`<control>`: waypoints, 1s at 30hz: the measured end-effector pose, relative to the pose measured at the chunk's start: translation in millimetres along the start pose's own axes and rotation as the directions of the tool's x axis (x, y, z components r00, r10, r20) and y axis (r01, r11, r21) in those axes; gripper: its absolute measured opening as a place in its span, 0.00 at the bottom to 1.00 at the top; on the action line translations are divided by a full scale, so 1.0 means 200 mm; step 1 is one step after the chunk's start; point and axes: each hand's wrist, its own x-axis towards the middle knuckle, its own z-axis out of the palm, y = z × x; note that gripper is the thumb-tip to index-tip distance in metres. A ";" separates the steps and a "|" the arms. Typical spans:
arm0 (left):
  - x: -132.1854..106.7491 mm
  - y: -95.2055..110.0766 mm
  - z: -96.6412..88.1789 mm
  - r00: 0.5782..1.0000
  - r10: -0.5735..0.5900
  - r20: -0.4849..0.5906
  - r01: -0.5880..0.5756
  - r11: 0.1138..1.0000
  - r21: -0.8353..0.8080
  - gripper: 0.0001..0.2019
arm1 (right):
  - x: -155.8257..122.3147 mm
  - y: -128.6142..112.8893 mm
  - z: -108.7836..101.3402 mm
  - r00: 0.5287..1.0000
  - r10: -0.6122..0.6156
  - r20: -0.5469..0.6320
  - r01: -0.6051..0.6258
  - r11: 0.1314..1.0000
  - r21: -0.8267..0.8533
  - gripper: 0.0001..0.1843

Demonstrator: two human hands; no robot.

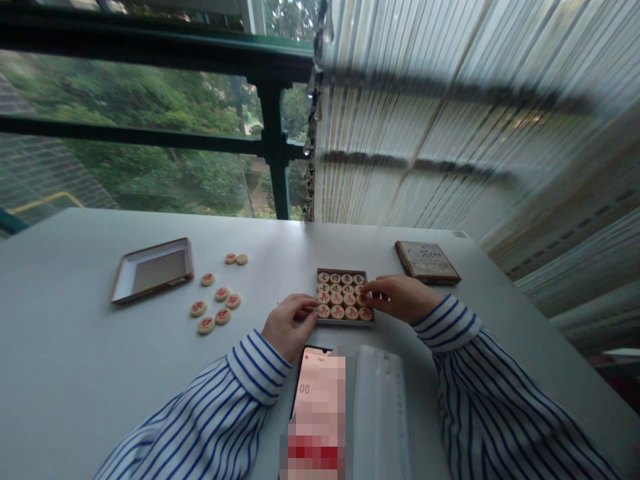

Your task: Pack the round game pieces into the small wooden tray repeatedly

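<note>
An open box (345,323) holds xiangqi pieces packed in rows, black-lettered ones at the back and red-lettered pieces (337,312) at the front. My left hand (290,325) is at the box's left side, thumb and fingers closed on its edge. From the right, my right hand (403,297) reaches over the rim, with its fingertips on a red xiangqi piece (361,300) at the end of a row. Part of that piece is hidden by the fingers. To the left, several loose pieces (223,317) lie on the white table (125,373), most showing red characters.
An empty box tray (155,270) lies at the left, and a closed decorated box (429,261) at the back right. A phone (320,400) and a white case-like object (381,413) are in front of me. Beyond the table stand a green window frame (274,133) and a string curtain (400,120).
</note>
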 end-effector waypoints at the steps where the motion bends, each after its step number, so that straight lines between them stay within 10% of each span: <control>1: 0.00 0.00 0.00 1.000 -0.002 -0.001 0.002 1.000 -0.003 0.08 | 0.00 0.00 0.00 1.000 0.004 -0.006 -0.004 1.000 0.001 0.15; 30: 0.00 0.03 0.00 0.996 -0.001 -0.089 0.004 0.999 0.032 0.06 | -0.01 0.00 -0.02 0.969 0.079 -0.235 -0.082 0.997 -0.005 0.13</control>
